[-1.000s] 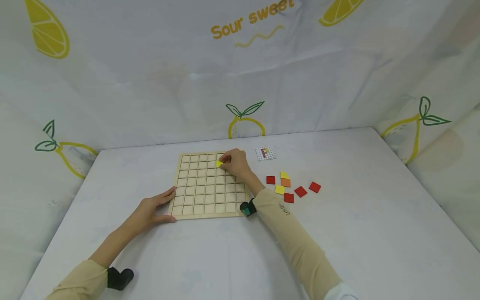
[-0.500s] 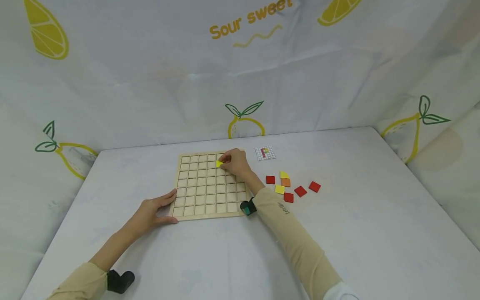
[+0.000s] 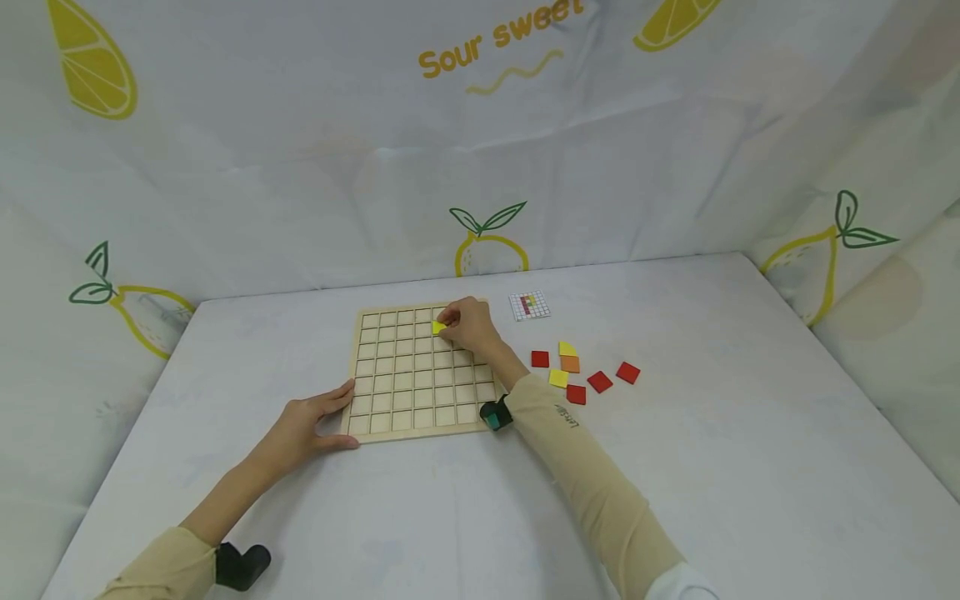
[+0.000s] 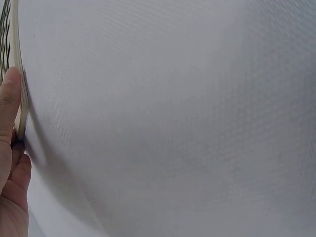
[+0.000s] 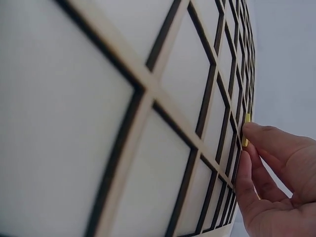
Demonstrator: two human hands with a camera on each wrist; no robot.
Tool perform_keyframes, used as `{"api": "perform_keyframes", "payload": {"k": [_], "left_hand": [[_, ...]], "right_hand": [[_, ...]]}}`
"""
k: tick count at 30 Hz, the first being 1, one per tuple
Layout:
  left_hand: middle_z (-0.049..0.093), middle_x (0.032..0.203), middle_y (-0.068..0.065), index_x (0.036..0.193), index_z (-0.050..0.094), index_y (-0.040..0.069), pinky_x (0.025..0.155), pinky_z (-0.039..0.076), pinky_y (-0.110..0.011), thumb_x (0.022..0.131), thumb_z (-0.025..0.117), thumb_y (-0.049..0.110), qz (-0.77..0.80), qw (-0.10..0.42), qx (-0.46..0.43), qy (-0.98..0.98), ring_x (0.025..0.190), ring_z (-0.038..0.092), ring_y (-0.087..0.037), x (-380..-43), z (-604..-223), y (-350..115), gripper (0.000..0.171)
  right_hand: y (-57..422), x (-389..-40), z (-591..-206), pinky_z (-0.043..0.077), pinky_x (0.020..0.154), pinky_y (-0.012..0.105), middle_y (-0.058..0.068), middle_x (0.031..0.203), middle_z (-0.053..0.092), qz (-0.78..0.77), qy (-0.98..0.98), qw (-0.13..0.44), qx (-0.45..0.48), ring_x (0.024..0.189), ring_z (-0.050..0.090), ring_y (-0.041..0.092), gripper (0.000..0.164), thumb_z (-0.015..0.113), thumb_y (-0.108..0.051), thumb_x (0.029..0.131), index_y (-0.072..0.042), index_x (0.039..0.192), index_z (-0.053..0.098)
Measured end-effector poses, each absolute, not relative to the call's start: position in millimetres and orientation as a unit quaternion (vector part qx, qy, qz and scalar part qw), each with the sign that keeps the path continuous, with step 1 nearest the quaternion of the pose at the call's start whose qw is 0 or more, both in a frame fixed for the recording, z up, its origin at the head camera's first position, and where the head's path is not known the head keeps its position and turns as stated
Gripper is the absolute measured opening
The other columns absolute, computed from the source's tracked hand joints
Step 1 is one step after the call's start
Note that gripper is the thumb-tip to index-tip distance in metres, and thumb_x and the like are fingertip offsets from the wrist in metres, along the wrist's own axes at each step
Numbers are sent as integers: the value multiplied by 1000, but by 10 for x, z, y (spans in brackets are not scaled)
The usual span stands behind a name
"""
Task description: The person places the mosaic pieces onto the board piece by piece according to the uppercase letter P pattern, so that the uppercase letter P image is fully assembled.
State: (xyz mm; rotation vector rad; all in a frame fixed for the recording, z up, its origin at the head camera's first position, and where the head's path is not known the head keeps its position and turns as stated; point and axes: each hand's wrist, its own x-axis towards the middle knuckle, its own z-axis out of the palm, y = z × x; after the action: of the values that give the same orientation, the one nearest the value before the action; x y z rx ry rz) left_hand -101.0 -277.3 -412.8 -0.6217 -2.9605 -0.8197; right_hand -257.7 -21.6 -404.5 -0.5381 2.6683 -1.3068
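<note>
A wooden grid board [image 3: 412, 375] with square cells lies flat on the table. At its near left corner my left hand [image 3: 300, 425] grips the board, thumb on the front edge and fingers at the left side. The left wrist view shows these fingers [image 4: 19, 177] close around the board's corner. My right hand [image 3: 470, 325] reaches over the far right part of the board. Between thumb and forefinger it pinches a yellow tile [image 3: 437, 328], low over a cell in the top rows. In the right wrist view the yellow tile [image 5: 246, 140] stands on edge at the fingertips.
Right of the board lie loose tiles: several red ones [image 3: 600, 382], an orange tile [image 3: 570, 364], a yellow square [image 3: 558, 378] and a yellow rounded piece [image 3: 567, 349]. A small pattern card [image 3: 529, 306] lies behind them. A lemon-print curtain [image 3: 375, 192] hangs behind the table.
My left hand and the board's near left corner have shifted slightly right and toward me. The right hand stays almost still with the yellow tile in its fingers.
</note>
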Motion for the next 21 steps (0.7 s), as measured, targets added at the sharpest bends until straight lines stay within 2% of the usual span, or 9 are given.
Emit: {"api": "perform_keyframes", "payload": {"k": [9, 17, 21], "left_hand": [[47, 138, -24, 129, 52, -12, 97, 45, -51, 68, 84, 20, -256, 7, -191, -948, 123, 48, -43, -1015, -4145, -2771, 76], [48, 137, -25, 128, 53, -12, 94, 46, -51, 70, 84, 22, -262, 16, -219, -940, 121, 50, -43, -1019, -4137, -2813, 75], [48, 136, -24, 128, 53, -12, 92, 47, -50, 70, 84, 20, -266, 12, -228, -936, 120, 50, -42, -1029, -4151, -2845, 74]], "right_hand": [[7, -2551, -3990, 56, 81, 30, 18, 107, 68, -485, 854, 70, -174, 96, 66, 29, 23, 69, 0, 86, 6, 108, 69], [642, -2493, -3797, 52, 91, 36, 19, 124, 61, -551, 819, 95, -130, 107, 61, 31, 32, 65, -3, 90, 7, 120, 62], [979, -2459, -3763, 51, 95, 34, 18, 126, 60, -558, 818, 98, -106, 108, 58, 29, 33, 64, -6, 92, 4, 123, 61]]}}
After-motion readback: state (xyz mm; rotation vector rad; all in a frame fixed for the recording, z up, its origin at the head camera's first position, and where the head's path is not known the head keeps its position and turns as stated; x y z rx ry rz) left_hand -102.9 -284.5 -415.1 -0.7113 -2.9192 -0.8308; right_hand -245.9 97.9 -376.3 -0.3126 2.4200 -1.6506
